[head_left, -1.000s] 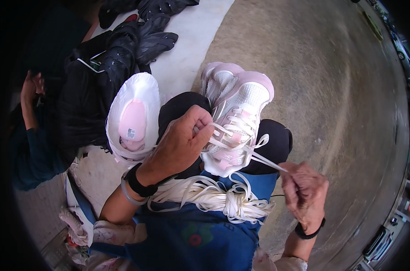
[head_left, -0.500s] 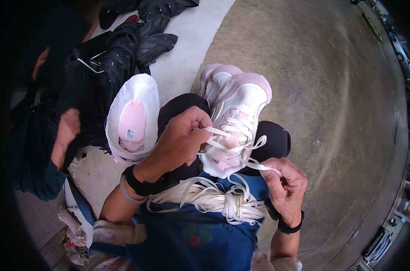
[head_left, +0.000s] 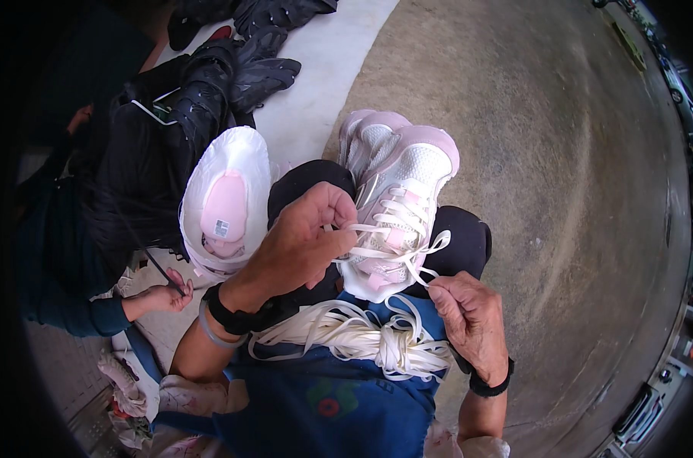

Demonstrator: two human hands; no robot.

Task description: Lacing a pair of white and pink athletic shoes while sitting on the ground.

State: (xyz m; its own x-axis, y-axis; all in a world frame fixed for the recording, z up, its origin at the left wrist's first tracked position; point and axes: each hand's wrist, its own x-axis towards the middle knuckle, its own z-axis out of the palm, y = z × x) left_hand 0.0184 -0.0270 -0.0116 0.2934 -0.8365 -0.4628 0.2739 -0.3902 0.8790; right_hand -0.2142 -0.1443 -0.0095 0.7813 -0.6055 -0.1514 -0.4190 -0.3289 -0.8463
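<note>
A white and pink sneaker (head_left: 407, 202) lies across my lap, toe pointing away, with white lace crossing its eyelets. On its left side my left hand (head_left: 316, 229) pinches a strand of the shoelace (head_left: 371, 227) between thumb and fingers. My right hand (head_left: 472, 313), near the heel end at the right, grips another part of the same lace. A loose loop of lace stands up between the hands. Below the shoe, a knotted bundle of white laces (head_left: 361, 336) rests on my blue apron (head_left: 308, 404).
Another pale shoe (head_left: 222, 202) with a pink insole stands at my left. Behind the laced sneaker sits a further pink and white shoe (head_left: 355, 130). Black shoes (head_left: 258, 72) are heaped at upper left. A co-worker's hand (head_left: 167, 294) holds a dark lace close by.
My right hand has moved slightly left and closer to the shoe, with less lace showing before it. The co-worker's nearer hand has come down and right, drawing a dark lace.
</note>
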